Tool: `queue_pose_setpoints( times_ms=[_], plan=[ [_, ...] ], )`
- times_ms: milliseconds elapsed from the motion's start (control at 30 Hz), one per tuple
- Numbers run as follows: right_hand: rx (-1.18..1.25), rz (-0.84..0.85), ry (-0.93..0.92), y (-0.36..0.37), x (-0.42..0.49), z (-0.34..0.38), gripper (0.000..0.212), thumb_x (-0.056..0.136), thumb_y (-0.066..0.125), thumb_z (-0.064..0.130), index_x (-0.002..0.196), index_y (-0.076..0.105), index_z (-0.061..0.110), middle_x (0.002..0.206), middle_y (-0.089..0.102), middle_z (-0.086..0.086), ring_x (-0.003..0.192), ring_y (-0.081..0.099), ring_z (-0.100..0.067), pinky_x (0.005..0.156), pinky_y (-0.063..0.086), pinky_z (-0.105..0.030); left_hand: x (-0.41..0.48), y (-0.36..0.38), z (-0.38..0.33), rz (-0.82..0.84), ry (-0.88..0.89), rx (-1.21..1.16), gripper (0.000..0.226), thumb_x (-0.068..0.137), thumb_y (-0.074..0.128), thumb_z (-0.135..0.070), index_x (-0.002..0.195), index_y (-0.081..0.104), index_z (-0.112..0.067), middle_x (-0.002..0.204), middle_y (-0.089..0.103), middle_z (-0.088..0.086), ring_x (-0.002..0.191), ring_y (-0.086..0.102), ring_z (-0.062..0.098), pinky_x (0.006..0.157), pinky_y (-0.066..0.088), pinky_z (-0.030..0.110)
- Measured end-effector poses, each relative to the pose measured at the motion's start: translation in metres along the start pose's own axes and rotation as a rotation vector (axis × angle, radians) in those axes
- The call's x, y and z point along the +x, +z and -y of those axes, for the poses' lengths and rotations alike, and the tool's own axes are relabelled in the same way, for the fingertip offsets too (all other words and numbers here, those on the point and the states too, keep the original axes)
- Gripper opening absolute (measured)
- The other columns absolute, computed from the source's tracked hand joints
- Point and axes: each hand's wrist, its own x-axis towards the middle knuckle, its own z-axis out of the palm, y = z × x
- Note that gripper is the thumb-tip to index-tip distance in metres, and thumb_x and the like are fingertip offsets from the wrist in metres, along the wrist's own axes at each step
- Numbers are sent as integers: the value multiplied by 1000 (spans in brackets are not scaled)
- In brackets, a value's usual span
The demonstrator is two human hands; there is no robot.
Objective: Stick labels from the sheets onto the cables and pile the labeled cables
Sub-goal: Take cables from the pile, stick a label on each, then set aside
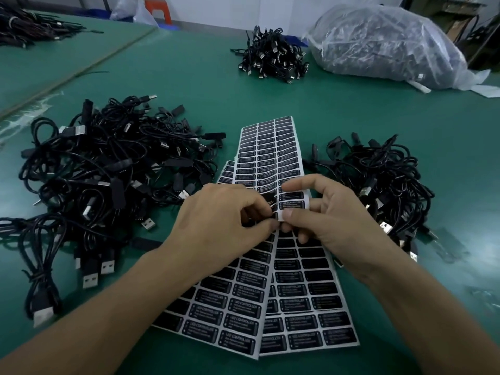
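Several sheets of black labels (273, 152) lie fanned out on the green table in front of me. My right hand (332, 220) pinches a curled-up strip of label sheet (293, 201) between thumb and forefinger, lifted above the flat sheets. My left hand (221, 220) meets it from the left, its fingertips pinching a black label (270, 200) at the strip's edge. A large heap of black USB cables (108, 174) lies to the left of the sheets. A smaller heap of cables (378, 185) lies to the right.
A third bundle of black cables (273, 56) sits at the far middle of the green table (189, 85). A big clear plastic bag of cables (384, 44) lies at the far right. More cables (29, 25) rest on a neighbouring table at the far left.
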Motion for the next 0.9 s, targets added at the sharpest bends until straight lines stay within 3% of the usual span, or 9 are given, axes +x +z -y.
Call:
queue_pose_setpoints(
  times_ms=[267,467,533,667,767,833,900],
  plan=[
    [-60,-40,-82,4,-1,-4,25,86,75,8,98,57,21,62,68,-8,59,61,-15,51,45,-18,-1,2,-3,-14,-76,-59,27,79,63,-59,74,75,-35,63,66,-22,60,63,0,53,51,29],
    [-195,-13,-104,7,-3,-3,20,91,71,14,97,56,27,75,75,-5,69,70,-22,60,49,-25,-1,2,-3,-2,-177,-2,26,74,62,-62,71,71,-38,58,64,-22,53,59,5,49,40,22],
    [-211,-24,-105,8,-3,-3,20,91,71,14,96,56,27,75,75,-5,71,70,-28,60,49,-31,-1,2,-3,4,-188,18,19,77,68,-55,70,71,-37,58,63,-25,54,59,4,49,39,22],
    [-234,-76,-99,7,-2,-3,22,87,73,14,94,57,27,68,72,-8,50,51,-14,49,41,-27,0,3,-2,0,-179,24,14,82,70,-43,69,70,-36,56,61,-26,47,54,2,48,34,21],
    [-281,-111,-86,5,-3,-3,21,84,72,16,90,58,31,69,69,-16,49,43,-16,45,37,-29,1,2,1,-42,-199,-66,14,83,70,-34,69,70,-33,61,65,-21,53,58,5,51,50,31],
    [-330,-136,-83,2,-4,-2,21,82,72,19,89,59,33,70,72,-12,45,42,-12,43,38,-24,2,1,2,-81,-212,-145,16,82,70,-30,67,70,-32,63,67,-18,53,60,8,53,55,36],
    [-407,-126,-62,1,-5,-1,20,81,72,20,91,59,32,66,73,-4,39,41,-7,41,37,-19,4,0,4,-139,-221,-207,18,83,69,-25,66,70,-30,60,67,-15,49,57,9,48,52,27]
  ],
)
